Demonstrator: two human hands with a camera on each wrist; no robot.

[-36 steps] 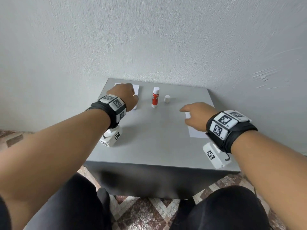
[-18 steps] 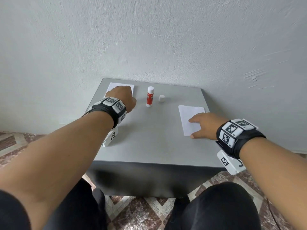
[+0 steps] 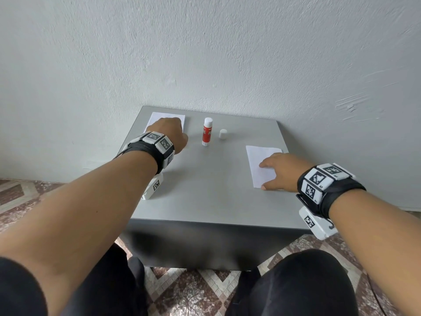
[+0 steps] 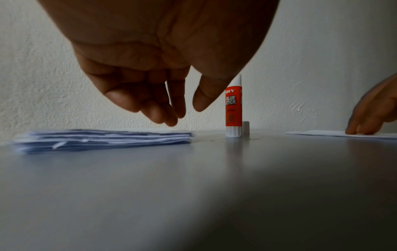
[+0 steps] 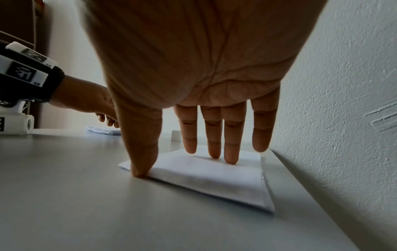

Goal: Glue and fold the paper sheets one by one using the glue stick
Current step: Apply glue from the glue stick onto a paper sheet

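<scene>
- We are looking down at a grey surface (image 3: 205,190) set against a pale wall.
- Our right hand (image 3: 281,171) is lying flat on a folded paper sheet (image 3: 257,160) near the surface's right edge; the fingers (image 5: 233,152) are straight and spread, and the thumb tip is pressing the sheet's near corner.
- The sheet is showing doubled edges in the right wrist view, so we are judging it as 1 already folded, with the crease being pressed flat.
- Our left hand (image 3: 169,133) is hovering over the stack of paper sheets (image 4: 103,140) at the far left corner, fingers loosely curled downward, gripping nothing and not touching the stack.
- The glue stick (image 3: 207,131) is standing upright at the far middle of the surface, uncapped, between the 2 hands and well apart from both.
- Its cap (image 3: 222,134) is standing just beside it, on the right.
- Step in hand, as we are reading it: finishing 1 fold while reaching for the next sheet.
- The next move is probably calling for a light pinch on the top sheet only, peeling it off without dragging those beneath, then laying it in the open middle within reach of the glue stick.
</scene>
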